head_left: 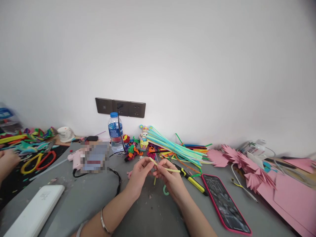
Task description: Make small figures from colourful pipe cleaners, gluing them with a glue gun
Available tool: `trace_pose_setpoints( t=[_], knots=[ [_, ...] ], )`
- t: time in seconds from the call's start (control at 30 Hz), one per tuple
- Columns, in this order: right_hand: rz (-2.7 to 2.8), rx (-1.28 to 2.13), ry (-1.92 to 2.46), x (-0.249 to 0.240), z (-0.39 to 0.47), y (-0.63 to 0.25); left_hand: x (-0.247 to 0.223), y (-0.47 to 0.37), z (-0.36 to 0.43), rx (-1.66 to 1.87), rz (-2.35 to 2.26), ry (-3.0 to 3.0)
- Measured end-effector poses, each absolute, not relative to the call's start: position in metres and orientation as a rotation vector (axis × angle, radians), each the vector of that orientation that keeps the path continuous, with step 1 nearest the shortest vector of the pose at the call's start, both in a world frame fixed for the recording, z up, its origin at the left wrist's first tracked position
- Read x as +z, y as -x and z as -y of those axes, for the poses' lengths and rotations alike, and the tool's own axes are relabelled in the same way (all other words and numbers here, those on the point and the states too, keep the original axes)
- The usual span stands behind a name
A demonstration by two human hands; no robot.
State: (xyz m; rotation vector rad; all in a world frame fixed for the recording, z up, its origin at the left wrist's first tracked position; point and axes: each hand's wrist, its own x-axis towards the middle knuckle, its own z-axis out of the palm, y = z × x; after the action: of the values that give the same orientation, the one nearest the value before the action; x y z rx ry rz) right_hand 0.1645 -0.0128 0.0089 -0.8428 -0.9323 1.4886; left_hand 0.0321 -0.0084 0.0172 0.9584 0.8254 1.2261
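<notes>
A pale yellow pipe cleaner is pinched in the fingers of both my hands above the grey mat. My left hand closes on its left end, thumb and fingertips together. Close beside it, my right hand grips the stem, and a straight length sticks out to the right past the fingers. Below the right hand lies a small green ring, partly covered by that hand. A yellow-and-black tool rests just right of the right hand.
Behind are pipe cleaners, a figurine and a water bottle. Rightward lie a phone and pink paper. At left are a pink glue gun, scissors, a white block and another person's hand.
</notes>
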Motion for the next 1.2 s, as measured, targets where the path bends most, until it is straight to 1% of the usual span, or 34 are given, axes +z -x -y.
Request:
trace_pose_setpoints(
  t=[0.13,0.5,0.6,0.67,0.8,0.9,1.07,1.2],
  knots=[
    [1.011,1.427,0.872,0.0063,0.0115,-0.1649,0.0154,-0.0290,0.0054,1.209,-0.833,-0.912],
    [1.069,1.431,0.885,0.0028,0.0102,-0.1695,0.0169,-0.0278,0.0039,1.143,-0.804,-0.890],
    [1.134,1.386,0.900,0.0009,0.0096,-0.1690,0.0163,-0.0272,0.0030,1.143,-0.831,-0.901],
    [1.204,1.260,0.910,-0.0008,0.0097,-0.1686,0.0146,-0.0265,0.0023,1.155,-0.894,-0.926],
    [1.461,0.842,0.909,-0.0007,0.0129,-0.1682,0.0128,-0.0263,0.0024,1.183,-0.957,-0.946],
    [1.595,0.686,0.896,0.0020,0.0156,-0.1682,0.0149,-0.0274,0.0042,1.191,-0.941,-0.912],
    [1.551,0.692,0.842,0.0032,0.0141,-0.1688,0.0192,-0.0269,0.0054,1.195,-0.876,-0.938],
    [1.395,0.851,0.842,0.0042,0.0118,-0.1702,0.0220,-0.0241,0.0038,1.154,-0.878,-0.977]
  ],
)
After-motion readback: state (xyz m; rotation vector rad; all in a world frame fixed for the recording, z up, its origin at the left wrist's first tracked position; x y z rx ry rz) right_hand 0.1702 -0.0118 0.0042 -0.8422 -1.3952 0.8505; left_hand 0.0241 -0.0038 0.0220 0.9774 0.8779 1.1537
